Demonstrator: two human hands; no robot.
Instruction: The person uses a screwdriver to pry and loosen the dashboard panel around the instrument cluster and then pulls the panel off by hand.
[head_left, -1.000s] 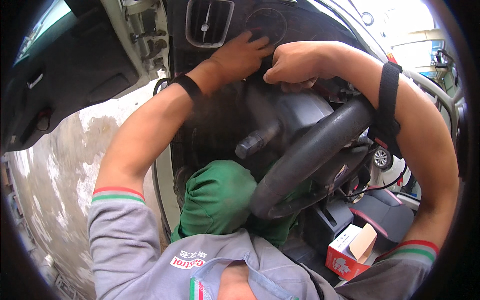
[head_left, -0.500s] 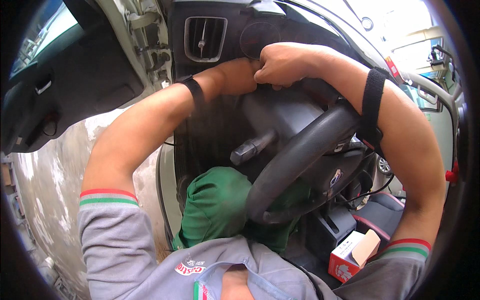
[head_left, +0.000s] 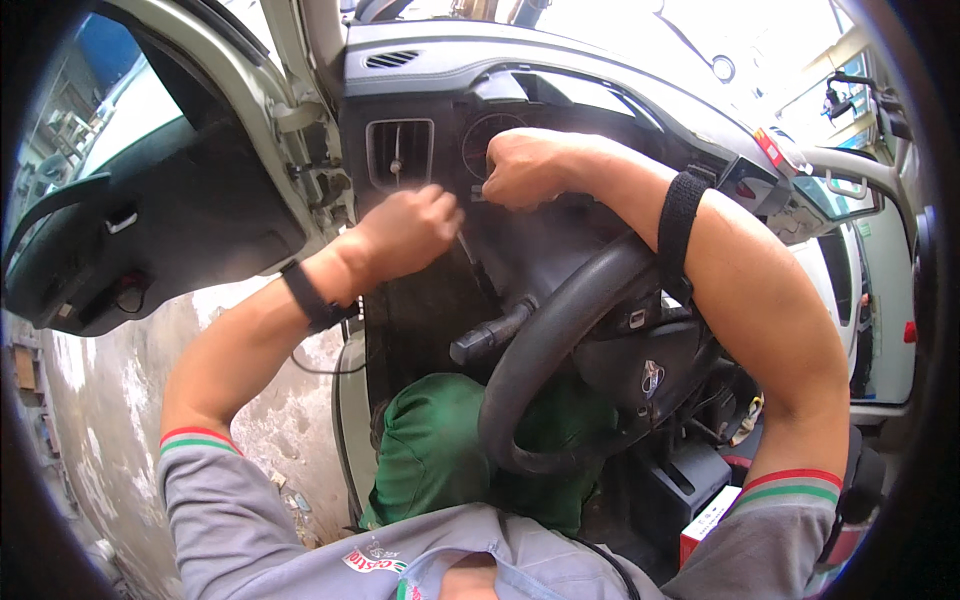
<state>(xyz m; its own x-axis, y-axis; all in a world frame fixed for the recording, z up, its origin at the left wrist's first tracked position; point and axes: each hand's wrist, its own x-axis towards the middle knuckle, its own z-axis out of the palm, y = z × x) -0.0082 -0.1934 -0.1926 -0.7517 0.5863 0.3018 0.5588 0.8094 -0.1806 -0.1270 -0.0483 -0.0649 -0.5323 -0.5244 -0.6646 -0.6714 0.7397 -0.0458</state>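
My left hand has curled fingers just below the rectangular air vent at the left of the dark dashboard; I cannot make out anything in it. My right hand is closed in front of the round instrument cluster, right of the vent, with whatever it grips hidden. Below my right arm is the black steering wheel, with a control stalk sticking out to its left.
An open car door is on the left, above stained concrete. My green-trousered knee sits under the wheel. A red and white box lies by the centre console. The windscreen area is bright.
My left hand has pulled away from beside my right hand, down and leftward. My right hand has shifted slightly left and down in the picture. The view now takes in more of the dashboard top.
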